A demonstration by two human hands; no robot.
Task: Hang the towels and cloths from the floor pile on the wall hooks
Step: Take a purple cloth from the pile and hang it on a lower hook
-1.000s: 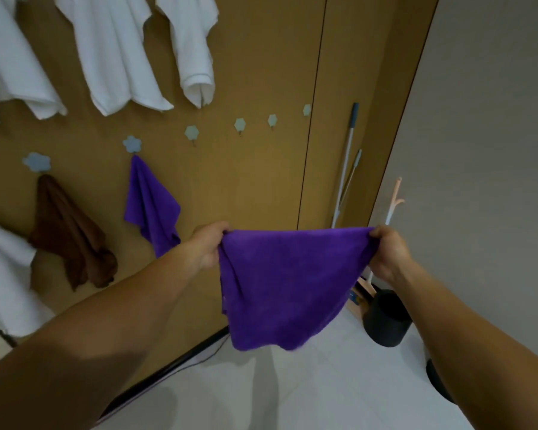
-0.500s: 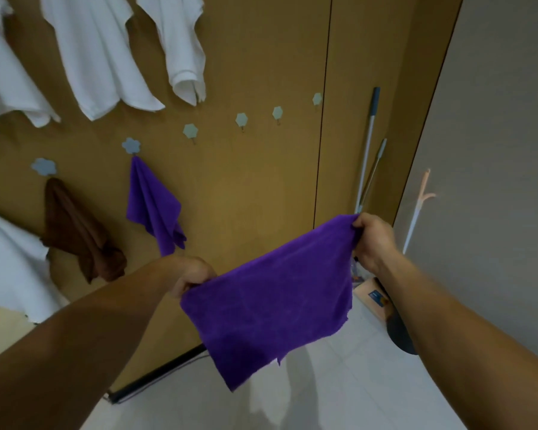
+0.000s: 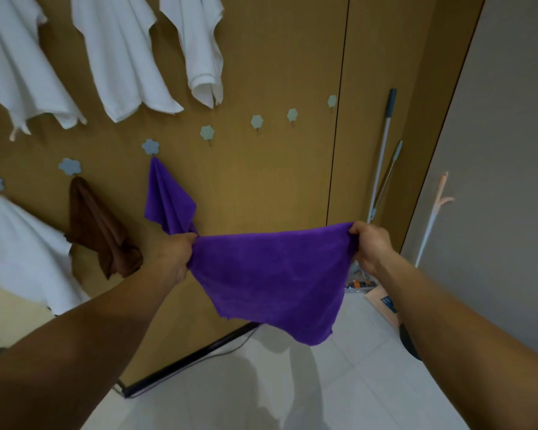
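The left grip is closed on one top corner of the purple cloth, fingers curled round a bunched bit of its edge. The right grip holds the opposite top corner the same way. The top edge is stretched nearly straight between them, and the rest hangs as a loose sheet in the air in front of the wall, above the floor.

The cloth looks light, soft and limp, with a fuzzy nap that should not slip. It will probably sag and fold wherever it is not held, so a corner or a gathered bit of the top edge seems the best place to hold it for looping over a hook.

Just behind the left grip a second purple cloth hangs from a hook; whether it touches the hand cannot be told. Further left hang a brown cloth and white towels. The nearest free hook sits up and to the right, with three more beyond it.
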